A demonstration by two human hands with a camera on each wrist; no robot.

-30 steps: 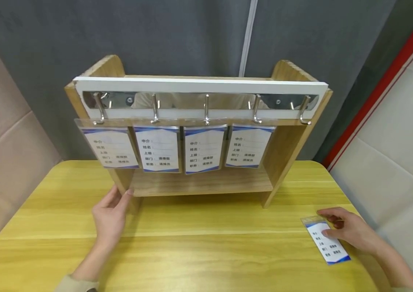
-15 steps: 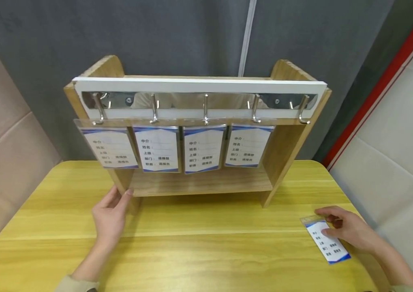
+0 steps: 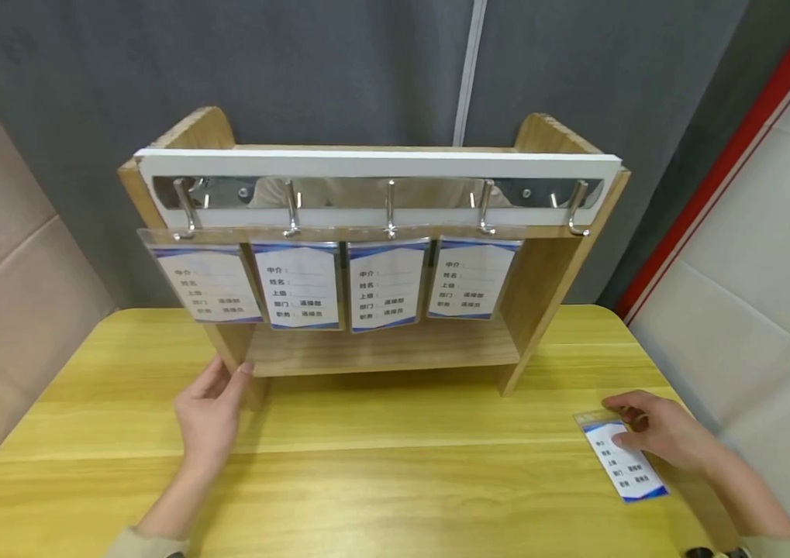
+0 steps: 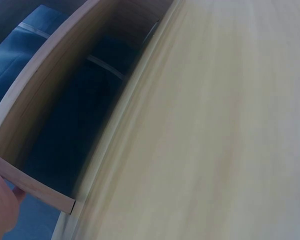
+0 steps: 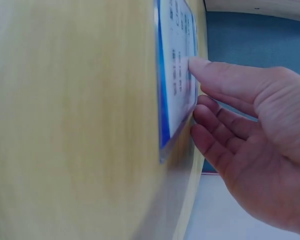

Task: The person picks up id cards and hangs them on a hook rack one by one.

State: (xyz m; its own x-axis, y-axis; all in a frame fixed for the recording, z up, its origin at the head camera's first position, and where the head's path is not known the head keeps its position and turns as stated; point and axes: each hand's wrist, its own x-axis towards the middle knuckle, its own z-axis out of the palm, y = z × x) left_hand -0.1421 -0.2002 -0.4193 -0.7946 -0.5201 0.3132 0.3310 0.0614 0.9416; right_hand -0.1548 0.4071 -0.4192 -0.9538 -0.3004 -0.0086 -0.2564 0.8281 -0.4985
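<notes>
A wooden shelf rack (image 3: 388, 353) stands on the table, with a white front board (image 3: 388, 164) carrying a row of metal hooks (image 3: 390, 209). Several ID badges in clear sleeves hang along it, such as the badge (image 3: 294, 283) below the second hook; the rightmost hook (image 3: 578, 209) holds none. My left hand (image 3: 209, 415) grips the rack's lower left side panel, thumb in front, the other fingers partly hidden behind. At the right, my right hand (image 3: 670, 434) pinches a loose ID badge (image 3: 635, 474), thumb on its printed face and fingers at its edge, close to the tabletop.
The yellow wooden table (image 3: 395, 480) runs beneath everything. A dark grey panel (image 3: 353, 70) rises behind the rack. Pale padded walls flank the table, the right wall (image 3: 764, 287) near my right forearm.
Both hands hold nearly the same places on the rack and the loose badge. The whole head view has shifted very slightly to the left.
</notes>
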